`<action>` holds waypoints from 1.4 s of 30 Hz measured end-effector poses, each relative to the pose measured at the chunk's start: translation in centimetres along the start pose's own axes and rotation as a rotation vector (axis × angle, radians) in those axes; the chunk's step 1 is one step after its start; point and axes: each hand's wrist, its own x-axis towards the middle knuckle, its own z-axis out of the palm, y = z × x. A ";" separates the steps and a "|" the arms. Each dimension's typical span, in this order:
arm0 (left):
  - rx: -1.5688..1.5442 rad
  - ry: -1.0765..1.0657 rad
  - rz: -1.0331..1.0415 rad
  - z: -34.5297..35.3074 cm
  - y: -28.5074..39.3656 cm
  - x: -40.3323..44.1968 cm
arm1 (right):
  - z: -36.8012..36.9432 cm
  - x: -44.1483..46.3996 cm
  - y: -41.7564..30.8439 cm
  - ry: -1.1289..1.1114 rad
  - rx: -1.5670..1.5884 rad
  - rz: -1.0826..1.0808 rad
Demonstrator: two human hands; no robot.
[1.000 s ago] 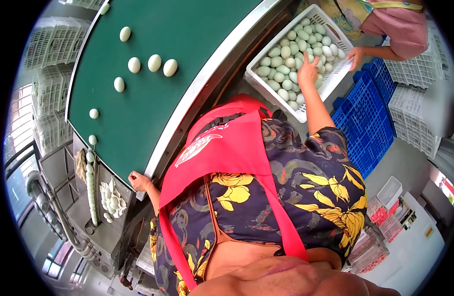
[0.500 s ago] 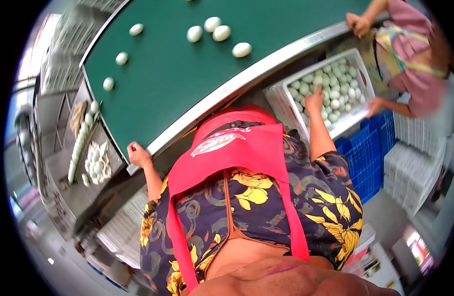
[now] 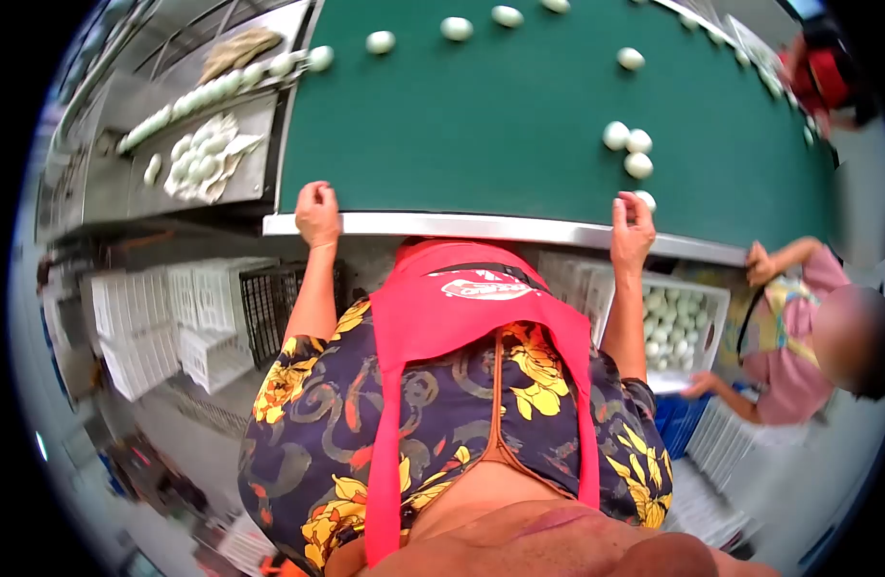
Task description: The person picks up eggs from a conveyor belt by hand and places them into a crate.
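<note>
Between the left hand (image 3: 318, 213) and the right hand (image 3: 633, 231), the belt (image 3: 442, 144) offers a wide open lane behind its metal rim (image 3: 481, 226). Straight ahead of the right hand, one egg (image 3: 646, 201) sits at its fingertips and three eggs (image 3: 638, 166) cluster beyond. A co-worker's hand (image 3: 760, 263) bounds the rim's right end; the right forearm crosses beside the crate (image 3: 719, 322).

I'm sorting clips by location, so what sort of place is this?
Probably an egg sorting or packing workshop: pale eggs lie scattered on a wide green surface, a row of eggs stands at its left end, and a white crate holds many more.
</note>
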 end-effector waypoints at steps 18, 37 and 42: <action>-0.070 0.012 0.198 -1.7 10.5 -5.6 | 20.9 22.9 -9.2 -0.213 -0.195 -0.054; -0.091 0.034 0.261 -2.3 15.1 -6.1 | 17.3 23.6 -10.8 -0.364 -0.590 -0.290; -0.093 0.033 0.252 -0.7 14.0 -6.4 | 12.9 20.7 -4.0 -0.178 -0.576 -0.298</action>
